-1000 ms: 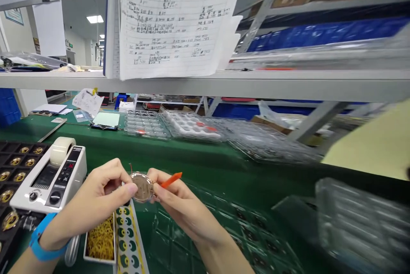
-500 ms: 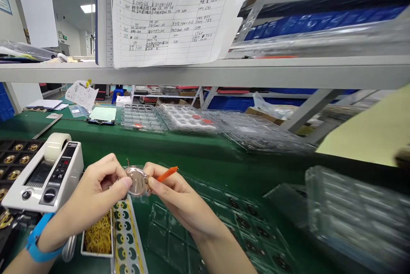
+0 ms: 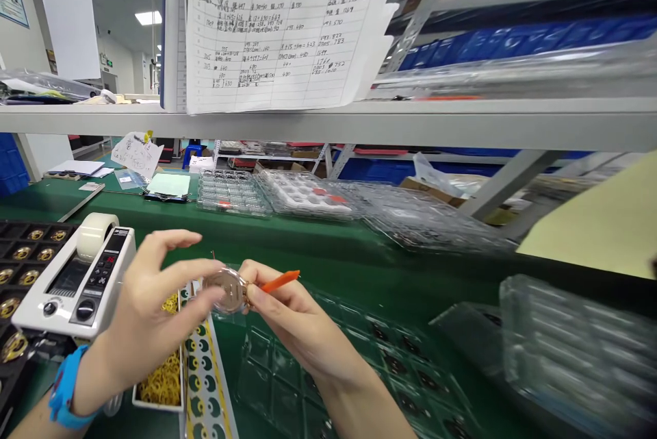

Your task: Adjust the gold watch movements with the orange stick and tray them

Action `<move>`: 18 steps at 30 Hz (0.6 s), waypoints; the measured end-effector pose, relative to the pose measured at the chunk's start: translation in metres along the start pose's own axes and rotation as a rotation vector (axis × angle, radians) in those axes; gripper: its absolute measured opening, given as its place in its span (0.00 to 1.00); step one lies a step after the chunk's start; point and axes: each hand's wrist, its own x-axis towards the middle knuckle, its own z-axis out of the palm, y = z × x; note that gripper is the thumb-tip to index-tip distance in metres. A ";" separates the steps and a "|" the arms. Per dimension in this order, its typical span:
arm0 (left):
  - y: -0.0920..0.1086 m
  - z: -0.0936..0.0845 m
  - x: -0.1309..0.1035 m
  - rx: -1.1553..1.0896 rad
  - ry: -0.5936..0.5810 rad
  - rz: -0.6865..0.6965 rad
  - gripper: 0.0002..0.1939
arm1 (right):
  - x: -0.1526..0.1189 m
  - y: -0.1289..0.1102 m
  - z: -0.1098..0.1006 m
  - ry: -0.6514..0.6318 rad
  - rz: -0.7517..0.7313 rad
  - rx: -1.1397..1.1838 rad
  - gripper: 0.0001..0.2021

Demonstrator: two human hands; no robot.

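A round, shiny watch-like piece [image 3: 229, 290] with a clear rim is held up in the middle of the head view. My right hand [image 3: 282, 309] pinches its right edge between thumb and fingers. An orange pointed stick [image 3: 280, 281] also sticks out of that hand. My left hand [image 3: 163, 292], with a blue wristband, has its fingers spread at the left of the round piece. Its thumb and forefinger tips overlap the piece's left edge; whether they touch it I cannot tell.
A white tape dispenser [image 3: 76, 281] and a black tray of gold rings [image 3: 31, 253] lie left. Below are a box of yellow bands [image 3: 161, 384] and a sticker strip [image 3: 204, 384]. Clear trays [image 3: 287, 370] lie right; a metal shelf [image 3: 308, 127] crosses above.
My left hand has opened, its fingers lifting and spreading off the round piece. My right hand still holds the piece and the orange stick. The view has shifted slightly.
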 end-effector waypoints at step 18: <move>0.038 -0.016 -0.002 -0.017 -0.068 -0.094 0.19 | 0.017 0.022 -0.031 0.251 0.093 -0.602 0.24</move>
